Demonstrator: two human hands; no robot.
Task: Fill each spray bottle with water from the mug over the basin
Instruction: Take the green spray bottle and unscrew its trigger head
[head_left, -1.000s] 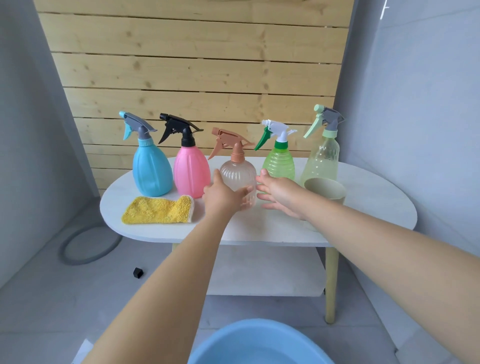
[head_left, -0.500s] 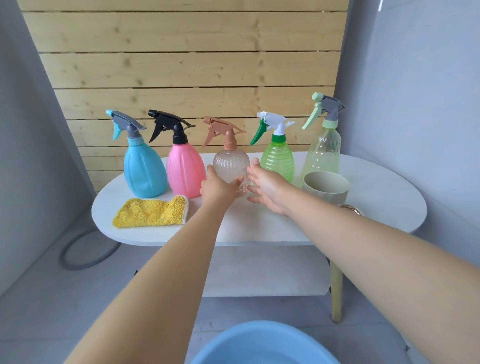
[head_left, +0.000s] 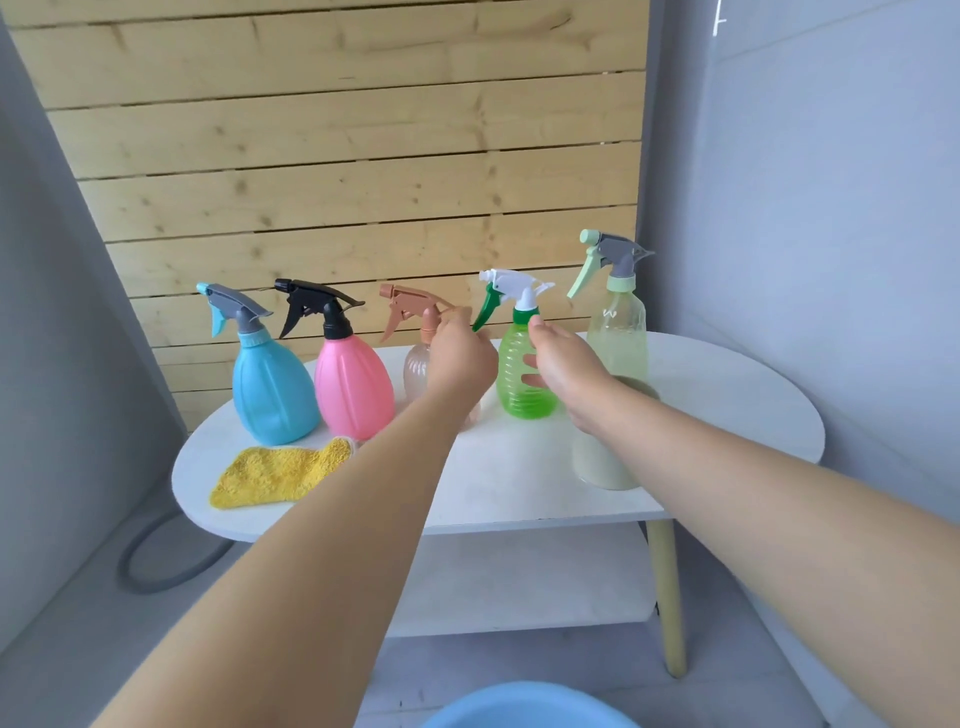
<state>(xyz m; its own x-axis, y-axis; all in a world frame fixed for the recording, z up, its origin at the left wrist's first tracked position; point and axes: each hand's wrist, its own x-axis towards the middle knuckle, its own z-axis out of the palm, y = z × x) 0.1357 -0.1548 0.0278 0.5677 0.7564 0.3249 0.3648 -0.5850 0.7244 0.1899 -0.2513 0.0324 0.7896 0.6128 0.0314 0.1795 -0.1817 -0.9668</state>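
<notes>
So the clear bottle (head_left: 418, 366) with the tan trigger head (head_left: 410, 306) sits mid-row along the table's back edge, and that's the one we're on. Our left hand (head_left: 460, 358) is up at its neck, fingers curled in around the collar under the head, though the hand hides most of the contact, so we can't swear how tight that hold is. Looks like thin ribbed plastic, most likely empty, so we'd guess it's light and a bit squishy. Squeeze the belly hard and it'll probably dent, so the neck or the shoulder just below it is the better place to grab. The head will need unscrewing, which wants one hand on the body and one on the collar.

Our right hand (head_left: 558, 371) is just beside it, fingers spread and relaxed against the green bottle (head_left: 522, 374), not gripping anything.

Left of the clear one stand the pink bottle (head_left: 353, 389) and the blue bottle (head_left: 270, 384); the tall pale bottle (head_left: 618, 332) is at the right end. The mug (head_left: 602, 462) sits near the front edge, partly under our right forearm. A yellow cloth (head_left: 280, 473) lies at the front left. The table (head_left: 727, 415) is white and oval, and the basin (head_left: 524, 709) rim peeks in below us.
</notes>
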